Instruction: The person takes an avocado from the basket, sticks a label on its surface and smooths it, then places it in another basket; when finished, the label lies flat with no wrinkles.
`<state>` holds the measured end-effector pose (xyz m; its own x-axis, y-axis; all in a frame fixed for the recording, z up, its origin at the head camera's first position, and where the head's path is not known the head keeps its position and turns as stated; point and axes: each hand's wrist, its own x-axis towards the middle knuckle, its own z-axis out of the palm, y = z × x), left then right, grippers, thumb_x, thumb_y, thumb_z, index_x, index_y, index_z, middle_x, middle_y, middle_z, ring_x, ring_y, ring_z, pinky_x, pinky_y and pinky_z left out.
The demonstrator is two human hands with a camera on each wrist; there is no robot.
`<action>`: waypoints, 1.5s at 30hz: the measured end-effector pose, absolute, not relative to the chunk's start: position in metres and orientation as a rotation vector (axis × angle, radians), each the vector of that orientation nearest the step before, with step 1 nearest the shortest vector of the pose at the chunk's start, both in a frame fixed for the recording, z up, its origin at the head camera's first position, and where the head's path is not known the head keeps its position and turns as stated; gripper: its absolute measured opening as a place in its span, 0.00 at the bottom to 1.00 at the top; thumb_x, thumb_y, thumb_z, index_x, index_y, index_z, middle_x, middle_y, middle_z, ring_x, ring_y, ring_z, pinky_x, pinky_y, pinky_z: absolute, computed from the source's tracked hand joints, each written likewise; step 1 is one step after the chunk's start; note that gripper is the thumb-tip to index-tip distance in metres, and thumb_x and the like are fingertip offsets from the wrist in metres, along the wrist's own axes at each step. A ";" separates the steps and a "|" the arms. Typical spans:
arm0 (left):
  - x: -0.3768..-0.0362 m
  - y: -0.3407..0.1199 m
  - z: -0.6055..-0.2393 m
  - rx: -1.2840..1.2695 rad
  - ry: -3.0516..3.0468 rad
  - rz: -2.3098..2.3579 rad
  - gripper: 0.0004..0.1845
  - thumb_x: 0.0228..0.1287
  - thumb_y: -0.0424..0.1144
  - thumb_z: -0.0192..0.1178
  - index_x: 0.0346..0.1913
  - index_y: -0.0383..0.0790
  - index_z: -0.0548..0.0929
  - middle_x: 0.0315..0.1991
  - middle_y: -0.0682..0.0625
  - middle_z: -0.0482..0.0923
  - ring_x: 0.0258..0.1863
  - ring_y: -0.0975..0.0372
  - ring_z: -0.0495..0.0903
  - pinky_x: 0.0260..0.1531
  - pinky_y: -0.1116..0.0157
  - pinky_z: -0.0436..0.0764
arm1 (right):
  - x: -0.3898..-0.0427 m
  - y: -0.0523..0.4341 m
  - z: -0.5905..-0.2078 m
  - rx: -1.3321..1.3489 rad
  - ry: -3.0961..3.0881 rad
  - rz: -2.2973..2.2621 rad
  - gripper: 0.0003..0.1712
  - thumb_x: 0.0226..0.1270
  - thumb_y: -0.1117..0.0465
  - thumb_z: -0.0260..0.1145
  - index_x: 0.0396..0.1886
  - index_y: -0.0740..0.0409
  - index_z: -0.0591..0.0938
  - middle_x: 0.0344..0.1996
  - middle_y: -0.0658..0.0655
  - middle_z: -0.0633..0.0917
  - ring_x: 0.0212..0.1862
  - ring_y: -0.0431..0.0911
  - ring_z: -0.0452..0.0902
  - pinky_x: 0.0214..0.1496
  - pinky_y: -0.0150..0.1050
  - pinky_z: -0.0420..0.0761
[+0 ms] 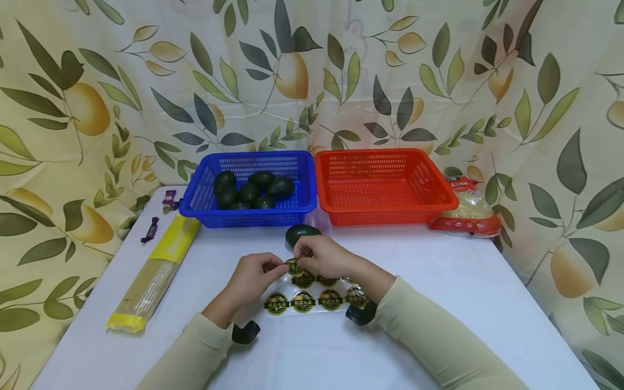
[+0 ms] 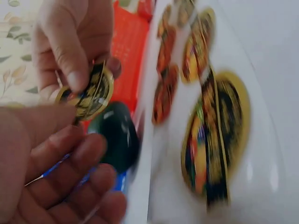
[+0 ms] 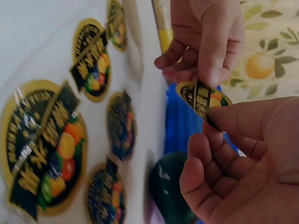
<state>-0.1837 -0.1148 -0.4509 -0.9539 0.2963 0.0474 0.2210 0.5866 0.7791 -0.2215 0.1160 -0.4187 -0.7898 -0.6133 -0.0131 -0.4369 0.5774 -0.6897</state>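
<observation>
Between both hands is one oval black-and-gold fruit sticker (image 3: 202, 99), lifted above its sheet. My left hand (image 1: 253, 277) pinches one end between thumb and finger. The opposite end is pinched by my right hand (image 1: 327, 257), whose other fingers curl loosely in the right wrist view. Below the hands lies a clear sticker sheet (image 1: 312, 310) bearing several more of these labels (image 2: 217, 140). Just beyond the right hand, a single dark green avocado (image 1: 301, 234) rests on the white table, partly hidden by the fingers.
A blue basket (image 1: 253, 219) of avocados (image 1: 280, 188) stands at the back, beside a red basket (image 1: 390, 215). Left are a yellow noodle packet (image 1: 155, 271) and small purple-wrapped candies (image 1: 150, 229). A red-and-clear food bag (image 1: 468, 208) sits at right.
</observation>
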 end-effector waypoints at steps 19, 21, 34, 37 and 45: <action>-0.239 -0.083 -0.429 0.155 2.572 1.547 0.17 0.72 0.48 0.65 0.39 0.35 0.89 0.33 0.48 0.85 0.35 0.59 0.80 0.34 0.66 0.80 | -0.249 0.133 -0.423 -0.448 2.776 -1.256 0.12 0.74 0.51 0.68 0.34 0.54 0.86 0.26 0.48 0.82 0.32 0.43 0.73 0.35 0.35 0.74; -0.243 -0.080 -0.429 0.122 2.603 1.518 0.19 0.72 0.50 0.65 0.37 0.34 0.89 0.32 0.48 0.85 0.34 0.59 0.79 0.33 0.66 0.79 | -0.253 0.130 -0.426 -0.409 2.817 -1.231 0.13 0.74 0.51 0.67 0.33 0.54 0.86 0.25 0.48 0.82 0.30 0.43 0.73 0.34 0.35 0.73; -0.254 -0.067 -0.440 0.029 2.860 1.311 0.18 0.68 0.52 0.67 0.32 0.40 0.91 0.32 0.49 0.88 0.32 0.58 0.80 0.27 0.67 0.74 | -0.258 0.118 -0.434 -0.298 3.071 -0.963 0.19 0.72 0.47 0.68 0.21 0.48 0.82 0.19 0.47 0.82 0.25 0.44 0.75 0.27 0.36 0.71; -0.254 -0.066 -0.443 0.020 2.849 1.340 0.18 0.68 0.52 0.67 0.31 0.41 0.89 0.32 0.49 0.87 0.34 0.57 0.80 0.30 0.66 0.75 | -0.255 0.118 -0.433 -0.216 3.090 -0.983 0.19 0.70 0.45 0.70 0.23 0.49 0.81 0.21 0.48 0.83 0.28 0.45 0.76 0.29 0.37 0.72; -0.252 -0.069 -0.453 0.064 2.792 1.435 0.16 0.70 0.50 0.66 0.34 0.40 0.86 0.39 0.47 0.86 0.41 0.55 0.80 0.39 0.63 0.77 | -0.250 0.123 -0.444 -0.267 3.020 -1.195 0.17 0.68 0.48 0.74 0.36 0.52 0.77 0.33 0.53 0.79 0.38 0.47 0.73 0.40 0.41 0.73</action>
<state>-0.2517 -0.0688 -0.4529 -0.9992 0.0374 0.0169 0.0355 0.5814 0.8128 -0.2505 0.1228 -0.4444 -0.9798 -0.1087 0.1678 -0.1941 0.7186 -0.6677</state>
